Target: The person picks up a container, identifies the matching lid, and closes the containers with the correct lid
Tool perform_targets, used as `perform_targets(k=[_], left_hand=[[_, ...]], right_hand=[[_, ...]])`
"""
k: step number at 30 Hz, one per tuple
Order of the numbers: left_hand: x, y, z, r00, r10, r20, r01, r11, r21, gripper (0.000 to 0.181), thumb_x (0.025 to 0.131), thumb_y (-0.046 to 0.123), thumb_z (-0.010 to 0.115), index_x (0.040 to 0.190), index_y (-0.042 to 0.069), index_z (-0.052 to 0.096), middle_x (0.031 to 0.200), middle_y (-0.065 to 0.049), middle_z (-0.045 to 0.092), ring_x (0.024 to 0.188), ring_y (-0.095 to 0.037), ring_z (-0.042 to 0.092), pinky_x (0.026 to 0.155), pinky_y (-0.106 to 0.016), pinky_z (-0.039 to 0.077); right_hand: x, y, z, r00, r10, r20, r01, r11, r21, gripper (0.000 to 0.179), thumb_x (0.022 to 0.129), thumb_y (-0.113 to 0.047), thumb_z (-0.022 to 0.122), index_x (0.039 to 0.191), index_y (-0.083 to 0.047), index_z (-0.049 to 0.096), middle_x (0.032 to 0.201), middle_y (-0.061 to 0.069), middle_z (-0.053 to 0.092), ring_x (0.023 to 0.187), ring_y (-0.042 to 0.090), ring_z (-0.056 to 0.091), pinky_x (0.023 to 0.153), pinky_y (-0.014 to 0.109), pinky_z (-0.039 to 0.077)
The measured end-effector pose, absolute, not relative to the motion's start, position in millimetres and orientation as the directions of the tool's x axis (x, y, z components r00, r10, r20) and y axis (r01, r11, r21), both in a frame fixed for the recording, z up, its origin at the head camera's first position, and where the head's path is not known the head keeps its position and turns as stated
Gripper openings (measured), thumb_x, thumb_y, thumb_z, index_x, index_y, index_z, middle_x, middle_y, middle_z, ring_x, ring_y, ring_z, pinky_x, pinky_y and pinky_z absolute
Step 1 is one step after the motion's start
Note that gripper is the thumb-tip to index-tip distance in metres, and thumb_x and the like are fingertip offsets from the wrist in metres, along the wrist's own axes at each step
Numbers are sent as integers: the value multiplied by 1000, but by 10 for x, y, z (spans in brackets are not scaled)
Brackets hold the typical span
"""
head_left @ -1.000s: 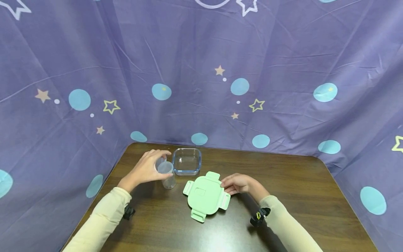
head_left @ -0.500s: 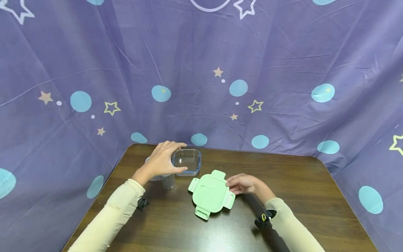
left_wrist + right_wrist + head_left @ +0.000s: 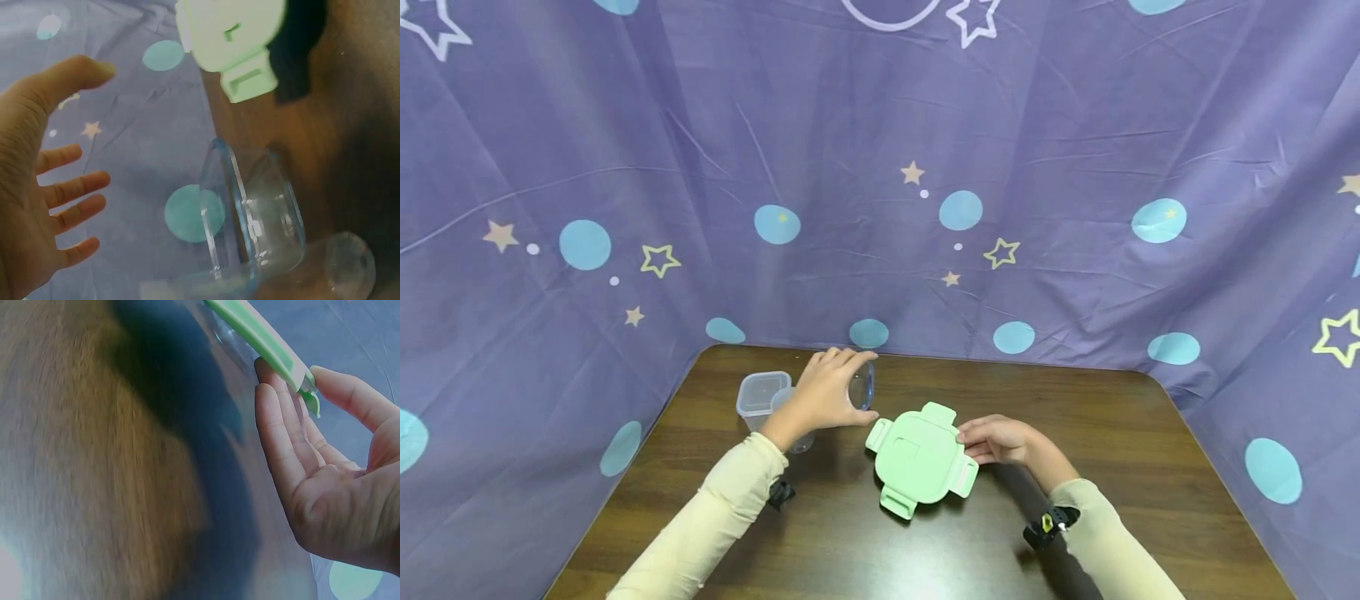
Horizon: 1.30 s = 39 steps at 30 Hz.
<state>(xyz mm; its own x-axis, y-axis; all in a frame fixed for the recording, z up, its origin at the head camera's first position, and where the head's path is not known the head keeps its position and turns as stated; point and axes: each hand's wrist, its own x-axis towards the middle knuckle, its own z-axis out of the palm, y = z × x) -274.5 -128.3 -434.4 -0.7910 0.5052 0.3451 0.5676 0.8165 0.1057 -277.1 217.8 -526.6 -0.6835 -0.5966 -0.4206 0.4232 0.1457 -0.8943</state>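
Observation:
My right hand [image 3: 1000, 439] pinches the edge of a light-green square lid [image 3: 919, 458] with four-sided clip flaps. In the right wrist view the thumb is above the lid's rim [image 3: 265, 347] and the fingers are beneath, while the lid's shadow falls on the tabletop. My left hand [image 3: 829, 392] spreads thumb and fingers over a clear glass food container [image 3: 862, 387], hiding most of it in the head view. The left wrist view shows those fingers extended, with nothing between them, and the glass container [image 3: 275, 209] apart from them.
Left of the glass container stand a translucent square plastic tub [image 3: 763, 392] and a clear plastic cup [image 3: 802, 442], partly behind my left wrist. The brown wooden table [image 3: 1075, 400] meets a purple patterned curtain [image 3: 1060, 167] at its back edge.
My left hand has moved right, from around the clear cup to over the glass container, uncovering the square tub. My right hand and the green lid have shifted slightly right.

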Motion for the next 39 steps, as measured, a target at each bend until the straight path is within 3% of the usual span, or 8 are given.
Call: perform_targets(k=[9,17,21,29,39], left_hand=[[-2915,-1085,-4509,-852,494,172,513,853,93,121,61,55,94,158,13,34,146,-16,52,135,-39,46,108,-63,41],[-3092,-972,-4625,-898,440,-21,438,897,61,137,53,41,101,161,10,23,159,-18,37,147,-40,33,116,-63,31],[-3192,-961,-4674,-913,404,-51,400,914,72,138,52,37,102,161,10,23,161,-19,34,149,-40,31,117,-64,30],[-3329,-967,-4614,-932,315,-181,304,949,87,128,61,29,99,162,13,21,165,-18,27,152,-41,25,119,-68,24],[-3423,-1007,-4631,-928,296,-224,290,955,60,124,60,30,99,160,12,27,162,-15,36,150,-42,29,122,-66,22]], right_hand=[[-2748,2411,-5250,-682,-624,-382,419,95,-903,26,103,-4,47,101,-17,70,88,-7,75,81,5,72,77,23,60],[-2716,2493,-5251,-679,-636,-367,421,73,-904,27,104,-4,46,102,-17,70,90,-7,76,83,6,73,80,24,61],[-2701,2553,-5262,-685,-636,-356,417,59,-907,27,104,-4,46,103,-17,70,90,-6,76,83,6,73,80,24,61],[-2701,2629,-5305,-681,-640,-356,430,44,-902,27,103,-4,48,102,-18,71,91,-7,77,84,6,73,81,24,61],[-2702,2648,-5353,-663,-656,-362,443,47,-895,30,104,-4,46,103,-20,71,93,-7,77,87,6,74,83,24,61]])
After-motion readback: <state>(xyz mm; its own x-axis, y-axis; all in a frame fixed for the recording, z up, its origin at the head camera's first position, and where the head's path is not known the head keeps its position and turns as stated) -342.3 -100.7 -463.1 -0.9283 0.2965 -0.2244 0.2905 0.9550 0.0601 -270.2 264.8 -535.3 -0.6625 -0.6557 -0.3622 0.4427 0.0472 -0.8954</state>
